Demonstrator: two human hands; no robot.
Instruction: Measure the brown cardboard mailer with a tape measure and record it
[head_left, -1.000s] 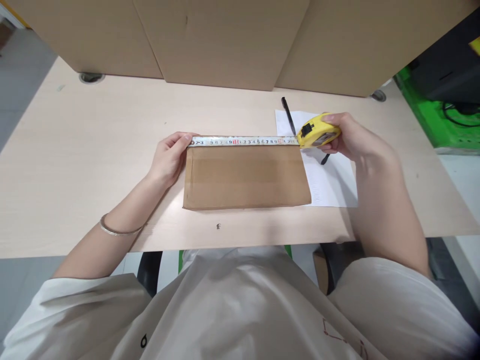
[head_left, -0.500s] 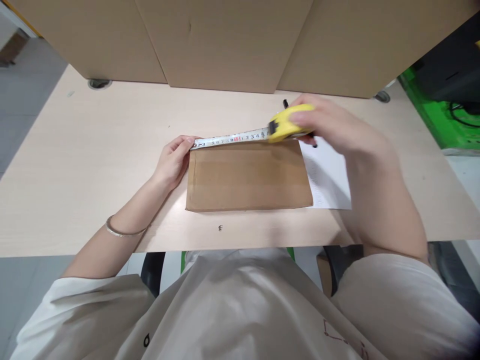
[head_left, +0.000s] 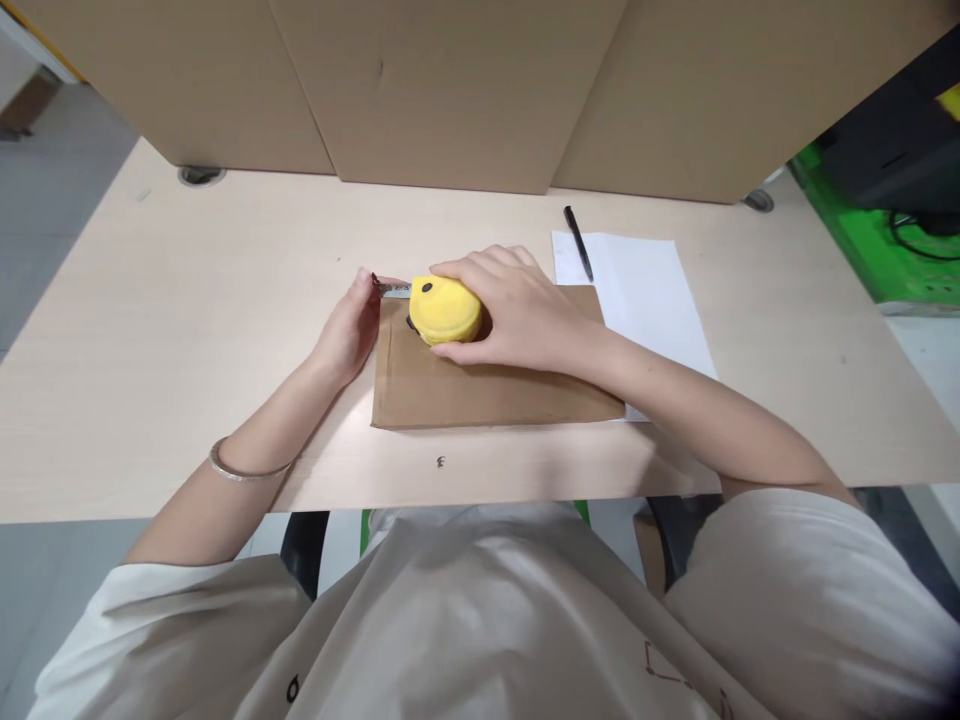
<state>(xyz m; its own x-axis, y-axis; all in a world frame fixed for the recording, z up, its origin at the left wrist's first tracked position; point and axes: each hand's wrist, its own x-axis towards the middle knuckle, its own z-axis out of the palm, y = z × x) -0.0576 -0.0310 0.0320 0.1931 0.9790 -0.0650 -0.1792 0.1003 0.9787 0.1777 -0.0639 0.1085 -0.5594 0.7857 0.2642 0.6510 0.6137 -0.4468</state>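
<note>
A flat brown cardboard box (head_left: pixel 510 390) lies on the pale wooden desk (head_left: pixel 187 330) in front of me. My right hand (head_left: pixel 517 310) grips a yellow tape measure (head_left: pixel 445 310) over the box's far left corner. Only a short stub of tape (head_left: pixel 394 289) sticks out of it. My left hand (head_left: pixel 346 330) pinches the end of that tape at the box's left edge, fingers closed on it. A metal bracelet (head_left: pixel 244 468) is on my left wrist.
A white sheet of paper (head_left: pixel 637 290) lies right of the box, partly under it, with a black pen (head_left: pixel 578 243) at its far left corner. Large cardboard panels (head_left: pixel 450 90) stand along the desk's back. A green object (head_left: pixel 877 240) sits at far right.
The tape has run back into its case as my right hand carried the yellow case leftward along the box's far edge to its left corner. My left hand stayed put.
</note>
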